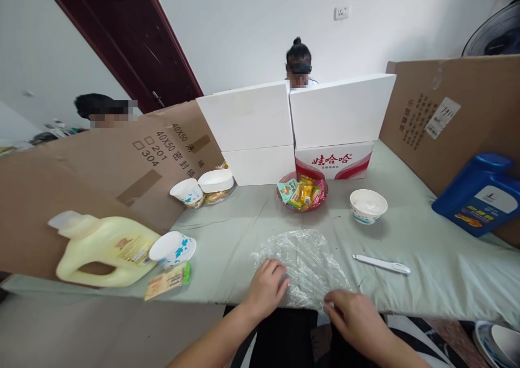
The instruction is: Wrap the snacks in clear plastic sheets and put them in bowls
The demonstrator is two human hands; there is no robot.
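Note:
A crumpled sheet of clear plastic film (311,265), perhaps a bag, lies on the cloth at the table's near edge. My left hand (266,289) rests on its left side, fingers loosely bent and the thumb apart from them. At the film's lower right corner, my right hand (359,319) pinches the edge between thumb and fingers. Just beyond the film stands a reddish bowl (303,208) of wrapped snacks (304,191). A slim white tool with a narrow tip (382,264) lies to the right, with a white paper bowl (368,208) behind it.
On the left are a pale yellow jug (109,243), a tilted paper bowl (173,249) and a snack packet (168,281). A blue bottle (479,194) leans at right. White boxes (255,118) and cardboard (162,162) wall the table; two people sit beyond.

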